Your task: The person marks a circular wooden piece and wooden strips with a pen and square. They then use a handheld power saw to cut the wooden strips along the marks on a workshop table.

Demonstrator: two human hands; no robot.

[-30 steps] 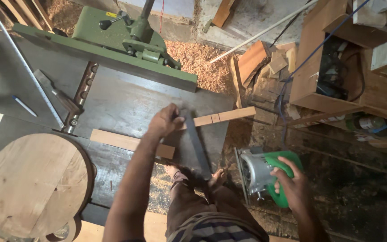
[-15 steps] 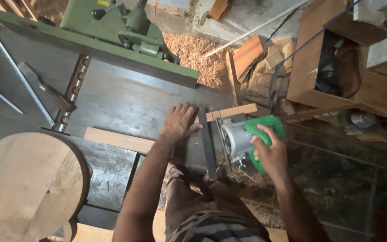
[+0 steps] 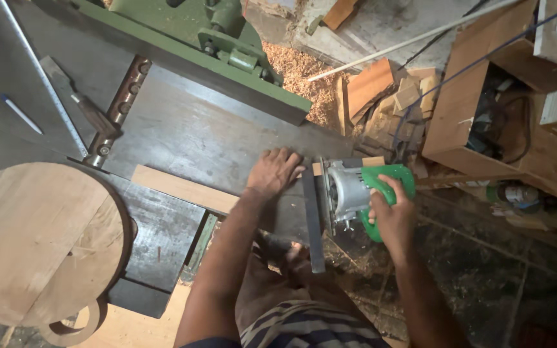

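Note:
My left hand (image 3: 274, 171) presses flat on a long narrow wooden strip (image 3: 182, 188) and on a dark metal straightedge (image 3: 312, 219) lying across it, on the dark metal machine table (image 3: 188, 135). My right hand (image 3: 389, 209) grips the green handle of a hand-held circular saw (image 3: 356, 191). The saw's base sits against the right side of the straightedge, over the strip's right end near the table's edge.
A round wooden disc (image 3: 37, 241) lies at the left. A green woodworking machine (image 3: 207, 32) stands at the back, with a steel ruler (image 3: 43, 80) and a pen (image 3: 20, 115) beside it. Offcuts (image 3: 381, 90), sawdust and wooden boxes (image 3: 478, 96) fill the floor to the right.
My right hand has brought the saw from beside my knee up to the strip, against the straightedge. My left hand has stayed pressed on the strip.

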